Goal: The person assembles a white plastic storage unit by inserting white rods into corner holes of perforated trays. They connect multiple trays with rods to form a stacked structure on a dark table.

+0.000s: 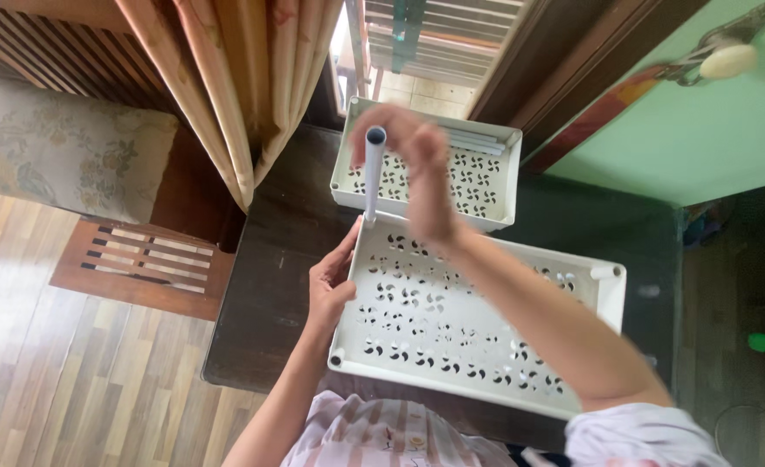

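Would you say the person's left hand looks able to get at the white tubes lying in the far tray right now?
Probably yes. The left hand only rests on the near tray edge. The tubes lie uncovered in the far tray, though the right hand with its upright tube hovers partly across.

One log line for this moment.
left hand: steadies near tray edge | right hand: holds tube upright at corner | far tray: holds spare tubes
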